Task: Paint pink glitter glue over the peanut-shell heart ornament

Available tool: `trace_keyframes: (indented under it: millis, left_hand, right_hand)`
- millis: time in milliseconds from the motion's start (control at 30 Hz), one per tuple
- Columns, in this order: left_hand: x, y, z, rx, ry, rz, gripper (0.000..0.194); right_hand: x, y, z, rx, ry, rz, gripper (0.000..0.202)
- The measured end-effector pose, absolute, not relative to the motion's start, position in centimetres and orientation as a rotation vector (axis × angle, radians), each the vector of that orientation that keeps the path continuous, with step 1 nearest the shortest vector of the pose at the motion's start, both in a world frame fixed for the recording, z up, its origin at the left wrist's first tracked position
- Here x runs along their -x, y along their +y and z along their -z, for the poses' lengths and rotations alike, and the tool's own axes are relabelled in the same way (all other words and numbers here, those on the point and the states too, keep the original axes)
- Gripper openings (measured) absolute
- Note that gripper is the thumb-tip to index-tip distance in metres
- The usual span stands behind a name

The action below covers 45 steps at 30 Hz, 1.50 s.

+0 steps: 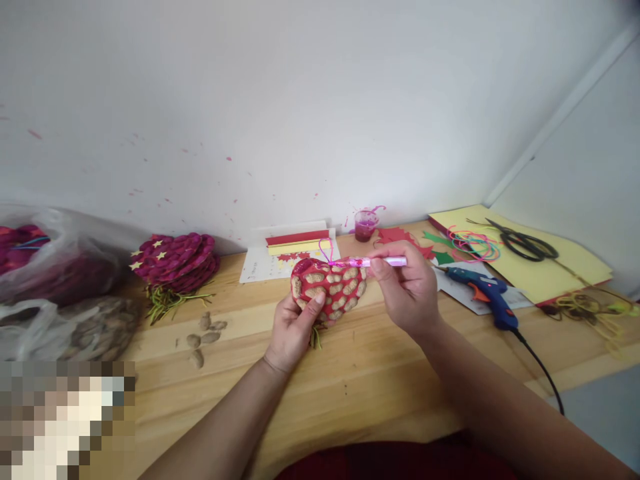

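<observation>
My left hand (295, 328) grips a red heart-shaped piece (340, 292) covered with peanuts, its thumb lying over the front. Most of the peanuts are bare tan, while the piece's upper left is painted glossy magenta. A pink and purple loop of string rises from its top, and green strands hang below. My right hand (411, 293) is closed round a paintbrush (387, 262) with a pale pink handle, its magenta tip touching the heart's top edge. Behind stands a small clear cup (366, 225) of magenta paint.
At left are plastic bags (60, 267), stacked magenta pieces (175, 261) with stars, and loose peanuts (205, 338). Paper strips (299, 239) lie behind the heart. On the right are a blue glue gun (480, 287) with a cord, black scissors (529, 244), coloured string and yellow sheets (555, 270).
</observation>
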<state>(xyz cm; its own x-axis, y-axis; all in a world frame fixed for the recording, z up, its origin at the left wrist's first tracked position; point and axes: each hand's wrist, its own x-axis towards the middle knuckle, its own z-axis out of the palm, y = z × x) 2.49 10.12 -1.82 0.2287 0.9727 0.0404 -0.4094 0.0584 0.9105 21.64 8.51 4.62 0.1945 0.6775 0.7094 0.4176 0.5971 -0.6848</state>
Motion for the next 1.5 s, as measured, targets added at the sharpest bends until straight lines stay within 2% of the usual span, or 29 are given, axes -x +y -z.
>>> trace_keyframes:
  millis: [567,1500]
  left_hand:
    - [-2.58,10.24,1.72,-0.953,0.727,-1.212,0.034]
    - [-2.54,10.25,1.37,-0.931,0.775,-1.198,0.043]
  right_hand:
    - [-21.54,8.90,-4.49,1.014,-1.390,-0.362,0.009]
    - [-21.62,8.94,-4.16,1.024,-1.397,-0.294,0.010]
